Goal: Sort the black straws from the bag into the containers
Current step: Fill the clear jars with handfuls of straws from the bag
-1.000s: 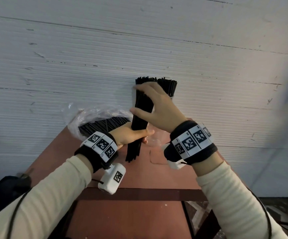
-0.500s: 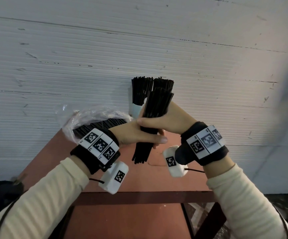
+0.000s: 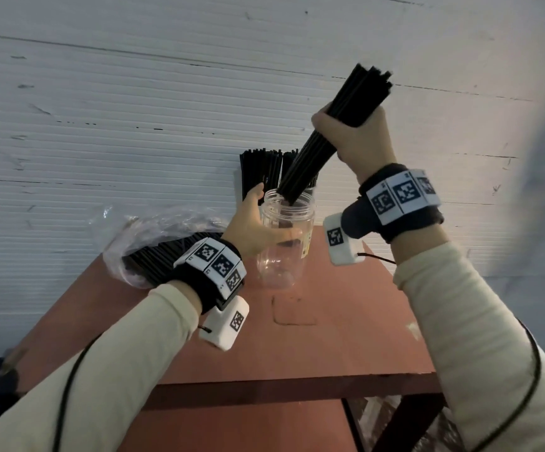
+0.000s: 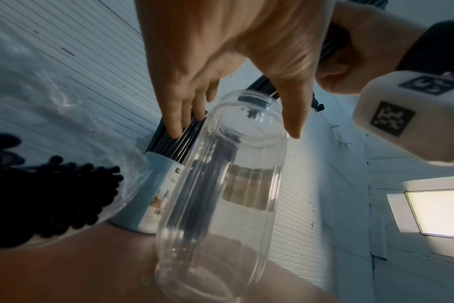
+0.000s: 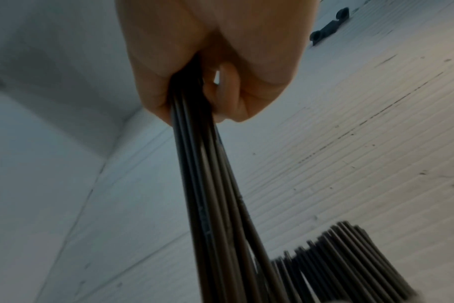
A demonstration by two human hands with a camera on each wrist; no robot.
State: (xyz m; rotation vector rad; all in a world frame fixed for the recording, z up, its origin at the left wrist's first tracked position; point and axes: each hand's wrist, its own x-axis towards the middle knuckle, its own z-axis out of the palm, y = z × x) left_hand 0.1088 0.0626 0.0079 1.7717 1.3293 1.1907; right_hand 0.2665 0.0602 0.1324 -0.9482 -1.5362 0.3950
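Observation:
My right hand (image 3: 346,135) grips a bundle of black straws (image 3: 310,161) round its middle and holds it tilted, top end up and to the right. The bundle's lower ends (image 4: 252,112) sit just inside the mouth of a clear plastic jar (image 3: 280,256). The jar stands on the red-brown table (image 3: 329,337). My left hand (image 3: 264,216) holds the jar near its neck, thumb in front and fingers behind. In the right wrist view the right hand (image 5: 215,61) is curled tightly round the straws (image 5: 215,194).
Behind the jar, against the white wall, a white-labelled container (image 4: 153,194) stands packed with upright black straws (image 3: 261,171). A clear plastic bag (image 3: 153,243) with more black straws lies at the table's back left. The table's front edge is near me.
Both hands held the bundle together before. My left hand has let go and taken the clear jar. My right hand has lifted the bundle up and to the right, its lower ends now in the jar's mouth.

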